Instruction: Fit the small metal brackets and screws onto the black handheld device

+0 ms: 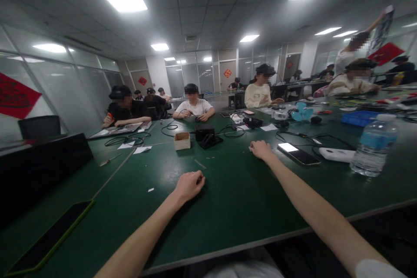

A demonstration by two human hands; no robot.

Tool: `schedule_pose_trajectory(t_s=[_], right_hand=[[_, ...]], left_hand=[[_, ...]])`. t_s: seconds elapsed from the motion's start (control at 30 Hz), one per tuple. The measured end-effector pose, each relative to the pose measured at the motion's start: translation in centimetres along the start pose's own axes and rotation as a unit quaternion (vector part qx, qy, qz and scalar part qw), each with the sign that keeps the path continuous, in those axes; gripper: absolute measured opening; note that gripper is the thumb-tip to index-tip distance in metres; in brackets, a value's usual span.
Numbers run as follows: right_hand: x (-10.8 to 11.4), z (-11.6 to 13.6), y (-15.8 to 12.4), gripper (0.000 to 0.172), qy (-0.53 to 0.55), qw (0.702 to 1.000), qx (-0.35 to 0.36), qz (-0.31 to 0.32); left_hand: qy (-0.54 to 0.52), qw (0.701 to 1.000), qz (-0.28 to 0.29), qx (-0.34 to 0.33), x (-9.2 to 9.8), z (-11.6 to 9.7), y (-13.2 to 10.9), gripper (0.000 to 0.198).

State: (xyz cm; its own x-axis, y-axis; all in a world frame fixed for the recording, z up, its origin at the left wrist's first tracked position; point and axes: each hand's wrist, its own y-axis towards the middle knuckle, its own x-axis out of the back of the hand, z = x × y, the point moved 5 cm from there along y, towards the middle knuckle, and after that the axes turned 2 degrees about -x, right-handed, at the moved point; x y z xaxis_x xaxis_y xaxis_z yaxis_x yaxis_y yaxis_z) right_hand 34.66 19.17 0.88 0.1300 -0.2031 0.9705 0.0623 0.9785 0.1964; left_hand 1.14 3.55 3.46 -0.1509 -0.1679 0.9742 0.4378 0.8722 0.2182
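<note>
Head view: left hand point(189, 184) lies curled, contents indiscernible; right hand point(260, 149) rests loosely closed, empty, just left of phone point(299, 154), whose long axis runs diagonally away rightward.

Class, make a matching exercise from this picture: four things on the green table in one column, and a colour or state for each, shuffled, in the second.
Things:
1. phone
2. small box
3. water bottle
4. left hand

States:
A. closed in a fist
B. upright, white cap on
C. open-topped, brown
D. lying flat, screen lit

Pairs: 1-D, 2-C, 3-B, 4-A
</note>
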Motion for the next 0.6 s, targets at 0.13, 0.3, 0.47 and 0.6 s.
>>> schedule_pose_trajectory(t_s=[0.13,0.3,0.47,0.6], right_hand=[[-0.4,-1.5,0.5,0.022,0.008,1.0,0.019,0.012],[-0.1,-2.9,0.3,0.025,0.01,1.0,0.019,0.012],[0.0,-2.5,-0.2,0.026,-0.003,0.999,0.041,-0.001],[0.2,-2.5,-0.4,0.028,-0.002,0.998,0.053,-0.012]], left_hand=[[-0.003,1.0,-0.004,-0.013,-0.1,-0.2,0.2,0.023],[-0.005,1.0,-0.005,-0.025,-0.2,-0.4,0.3,0.023],[-0.013,1.0,0.001,-0.018,-0.4,-0.7,0.3,0.02],[-0.021,1.0,-0.004,-0.02,-0.4,-1.1,0.3,0.02]])
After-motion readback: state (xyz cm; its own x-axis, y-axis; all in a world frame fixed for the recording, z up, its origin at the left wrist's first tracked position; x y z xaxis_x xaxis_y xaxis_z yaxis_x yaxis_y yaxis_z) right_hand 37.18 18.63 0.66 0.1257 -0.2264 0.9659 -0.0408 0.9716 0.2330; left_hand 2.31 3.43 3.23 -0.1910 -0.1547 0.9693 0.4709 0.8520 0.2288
